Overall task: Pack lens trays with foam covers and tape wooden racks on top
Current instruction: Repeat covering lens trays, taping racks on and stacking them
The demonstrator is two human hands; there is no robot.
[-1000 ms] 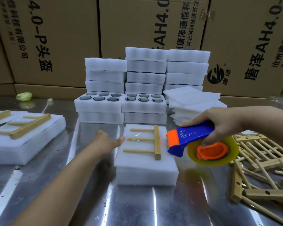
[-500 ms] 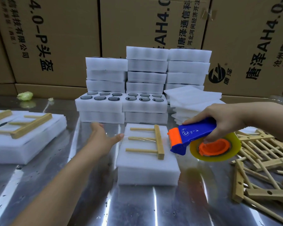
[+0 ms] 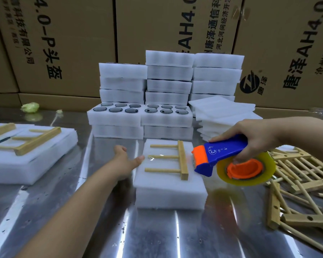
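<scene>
A white foam pack (image 3: pixel 168 189) lies in the middle of the metal table, with a wooden rack (image 3: pixel 175 159) flat on top and a shiny strip of clear tape across the rack's middle peg. My left hand (image 3: pixel 127 161) is flat against the pack's left edge, thumb tip on the top. My right hand (image 3: pixel 250 135) grips a blue and orange tape dispenser (image 3: pixel 222 161) with a clear roll, held just right of the rack.
Open lens trays (image 3: pixel 140 116) and stacked foam trays (image 3: pixel 170 79) stand behind the pack, thin foam covers (image 3: pixel 224 112) at their right. Finished packs with racks (image 3: pixel 26 146) lie at left, loose wooden racks (image 3: pixel 302 183) at right. Cardboard boxes (image 3: pixel 67 43) wall the back.
The dispenser has shifted slightly right and away from the rack's bar. My left hand has stayed against the pack's left edge.
</scene>
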